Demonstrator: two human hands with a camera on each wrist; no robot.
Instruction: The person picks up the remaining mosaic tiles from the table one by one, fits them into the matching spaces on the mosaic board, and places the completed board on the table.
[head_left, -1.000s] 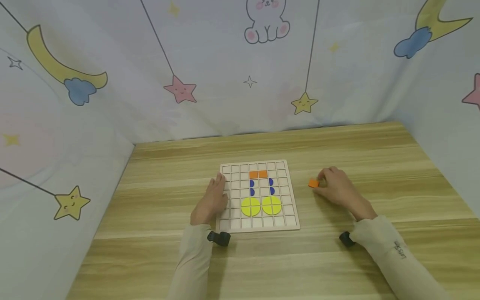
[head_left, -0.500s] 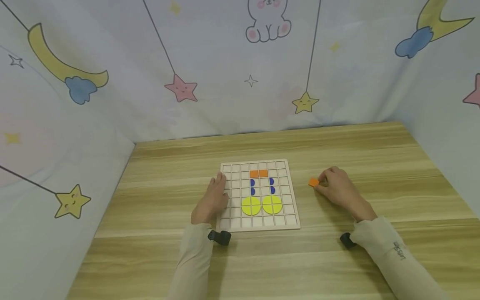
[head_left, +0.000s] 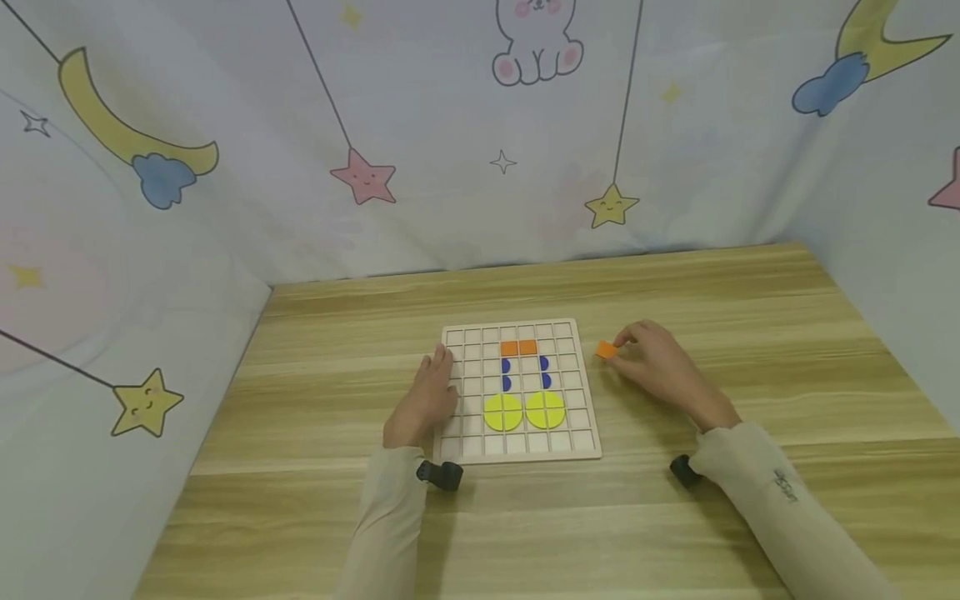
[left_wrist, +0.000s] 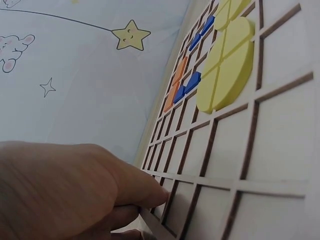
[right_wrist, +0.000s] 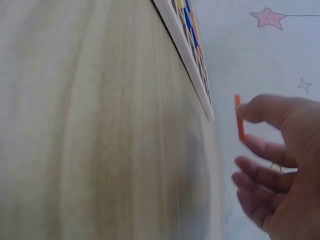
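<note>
A pale wooden grid board [head_left: 471, 382] lies on the table. Seated in its cells are two orange square tiles [head_left: 509, 348], several small blue half-round pieces [head_left: 546, 381] and yellow quarter pieces [head_left: 502, 412] forming two discs. My left hand [head_left: 422, 404] rests along the board's left edge, fingers extended, its thumb [left_wrist: 145, 190] touching the grid in the left wrist view. To the right of the board, my right hand [head_left: 660, 367] pinches a loose orange square tile [head_left: 606, 350] between thumb and index finger. The right wrist view shows this tile edge-on, above the tabletop.
The wood-grain table [head_left: 337, 358] meets a pale fabric backdrop [head_left: 442, 225] at the back, with more fabric at both sides. Black wrist cameras [head_left: 442, 476] sit at both cuffs.
My right hand has moved left and slightly away from me with the orange tile, closer to the board's right edge. My left hand has stayed in place.
</note>
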